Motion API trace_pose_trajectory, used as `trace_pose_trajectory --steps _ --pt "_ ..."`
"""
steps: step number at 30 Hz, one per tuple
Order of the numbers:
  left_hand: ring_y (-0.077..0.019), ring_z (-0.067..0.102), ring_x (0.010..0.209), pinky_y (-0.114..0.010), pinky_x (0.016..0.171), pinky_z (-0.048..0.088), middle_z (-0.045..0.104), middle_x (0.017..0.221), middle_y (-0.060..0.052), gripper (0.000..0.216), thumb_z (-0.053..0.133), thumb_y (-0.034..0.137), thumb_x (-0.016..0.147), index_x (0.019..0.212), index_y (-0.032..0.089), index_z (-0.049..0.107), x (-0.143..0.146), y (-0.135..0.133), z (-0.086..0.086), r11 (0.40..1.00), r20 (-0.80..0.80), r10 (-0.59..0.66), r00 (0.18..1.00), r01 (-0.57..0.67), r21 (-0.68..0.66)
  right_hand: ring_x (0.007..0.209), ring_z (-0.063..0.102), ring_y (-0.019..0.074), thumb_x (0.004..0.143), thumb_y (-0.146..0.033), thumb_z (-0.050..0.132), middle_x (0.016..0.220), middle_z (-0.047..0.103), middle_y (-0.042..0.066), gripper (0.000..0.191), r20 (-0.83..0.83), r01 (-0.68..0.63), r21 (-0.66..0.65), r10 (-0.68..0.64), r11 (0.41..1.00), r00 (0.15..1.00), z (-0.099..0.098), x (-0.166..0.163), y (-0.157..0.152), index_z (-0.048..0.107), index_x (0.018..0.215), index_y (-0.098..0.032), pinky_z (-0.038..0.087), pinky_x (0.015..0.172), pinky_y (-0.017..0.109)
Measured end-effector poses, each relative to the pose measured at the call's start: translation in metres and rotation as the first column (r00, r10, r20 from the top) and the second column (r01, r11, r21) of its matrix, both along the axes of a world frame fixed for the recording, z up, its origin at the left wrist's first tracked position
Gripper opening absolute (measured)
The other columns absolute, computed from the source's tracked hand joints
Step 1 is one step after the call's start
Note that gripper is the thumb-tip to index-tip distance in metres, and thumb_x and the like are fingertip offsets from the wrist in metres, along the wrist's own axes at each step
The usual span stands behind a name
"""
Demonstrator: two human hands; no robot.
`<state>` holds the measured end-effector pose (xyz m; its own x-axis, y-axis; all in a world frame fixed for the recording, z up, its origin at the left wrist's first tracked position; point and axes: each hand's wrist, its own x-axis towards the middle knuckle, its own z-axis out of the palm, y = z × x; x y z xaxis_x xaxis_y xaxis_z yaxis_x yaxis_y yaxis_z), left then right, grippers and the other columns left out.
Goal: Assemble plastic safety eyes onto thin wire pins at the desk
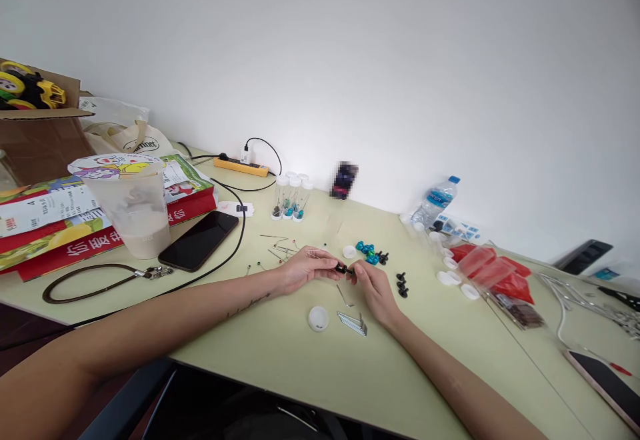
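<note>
Pinching black part (342, 268) in closed left hand (311, 271) and right hand (371, 285); showing filled tubes (291, 198) far left, apparently leaving black pieces (402, 285) waiting right.

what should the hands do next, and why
Probably a slight turn: the right hand could twist the small black part while the left hand steadies it, since fingertips of both hands meet at it from opposite sides and the L-shaped key lies loose below.

The small piece (341, 268) is black, the table (270, 353) yellow-green.
</note>
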<state>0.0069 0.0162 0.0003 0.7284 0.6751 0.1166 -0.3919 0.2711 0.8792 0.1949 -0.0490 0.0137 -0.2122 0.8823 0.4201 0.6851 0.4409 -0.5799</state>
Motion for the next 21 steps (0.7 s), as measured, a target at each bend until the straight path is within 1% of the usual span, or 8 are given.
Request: trace_pose_trajectory --steps 2,5,8,10,13,16,18,21 --pt "-0.0223 0.064 0.085 -0.038 0.091 0.044 0.067 0.094 -0.015 0.032 0.072 0.028 0.066 0.089 0.006 0.068 0.0001 0.0011 -0.0012 1.0 0.008 0.003 1.0 -0.003 -0.015 0.066 0.05 0.0157 0.093 -0.034 0.03 0.069 0.053 0.002 0.031 0.004 0.0 -0.006 0.0 1.0 1.0 0.0003 -0.0013 0.0002 0.05 0.075 -0.02 0.04 0.063 0.028" --pt "-0.0214 0.065 0.084 -0.037 0.092 0.044 0.067 0.095 -0.015 0.03 0.072 0.028 0.066 0.088 0.007 0.068 0.0002 0.0029 -0.0028 0.998 0.033 0.034 0.999 -0.032 -0.06 0.069 0.051 0.0152 0.09 -0.034 0.04 0.086 0.053 0.004 0.016 -0.024 0.008 0.028 -0.007 1.0 1.0 0.0016 -0.0048 -0.0011 0.048 0.094 -0.021 0.042 0.065 0.029" --pt "-0.021 0.065 0.084 -0.036 0.091 0.044 0.067 0.094 -0.014 0.03 0.072 0.027 0.066 0.087 0.007 0.068 0.0002 0.0029 -0.0031 0.997 0.035 0.045 0.998 -0.043 -0.062 0.072 0.053 0.0149 0.088 -0.034 0.044 0.103 0.052 0.006 0.023 -0.031 0.011 0.076 -0.009 0.997 0.999 0.0028 -0.0059 -0.0019 0.045 0.108 -0.023 0.043 0.073 0.032" --pt "-0.0215 0.065 0.084 -0.036 0.09 0.045 0.068 0.093 -0.014 0.03 0.073 0.027 0.065 0.087 0.007 0.068 0.0002 0.0022 -0.0026 0.999 0.026 0.026 0.999 -0.025 -0.044 0.073 0.053 0.016 0.091 -0.033 0.037 0.095 0.055 0.005 0.019 -0.009 -0.005 0.072 0.005 0.997 1.0 0.0028 -0.0047 -0.0012 0.05 0.1 -0.022 0.042 0.073 0.032" --pt "-0.0219 0.065 0.085 -0.036 0.09 0.045 0.068 0.09 -0.014 0.031 0.073 0.027 0.065 0.087 0.006 0.068 0.0004 0.002 -0.0026 0.999 0.018 0.018 1.0 -0.018 -0.039 0.074 0.053 0.0176 0.094 -0.032 0.03 0.078 0.056 0.004 0.029 0.035 -0.032 0.039 0.031 0.999 0.999 0.0015 -0.0022 0.0012 0.054 0.082 -0.021 0.042 0.07 0.031" --pt "-0.0212 0.065 0.084 -0.036 0.09 0.045 0.068 0.091 -0.014 0.031 0.074 0.028 0.064 0.086 0.007 0.068 0.0008 0.0029 -0.0034 0.996 0.026 0.066 0.997 -0.064 -0.068 0.078 0.052 0.0177 0.089 -0.033 0.043 0.093 0.055 0.005 0.017 0.027 -0.007 0.075 0.005 0.997 1.0 0.0006 -0.0016 0.0029 0.051 0.099 -0.022 0.042 0.073 0.032" --pt "-0.021 0.065 0.083 -0.036 0.09 0.045 0.068 0.093 -0.014 0.031 0.074 0.028 0.064 0.086 0.008 0.068 0.001 0.0032 -0.0035 0.994 0.03 0.084 0.996 -0.081 -0.077 0.08 0.052 0.0178 0.085 -0.034 0.051 0.104 0.051 0.007 0.029 0.006 0.013 0.105 -0.013 0.994 1.0 0.0009 -0.0019 0.0031 0.045 0.112 -0.024 0.041 0.075 0.033" --pt "-0.0217 0.065 0.084 -0.036 0.089 0.045 0.068 0.092 -0.015 0.031 0.074 0.028 0.064 0.086 0.007 0.068 0.0011 0.0028 -0.0029 0.997 0.024 0.057 0.998 -0.056 -0.053 0.081 0.052 0.0183 0.089 -0.034 0.042 0.099 0.052 0.006 0.021 -0.006 0.001 0.082 0.0 0.997 1.0 0.0013 -0.002 0.0031 0.049 0.105 -0.023 0.041 0.076 0.033"
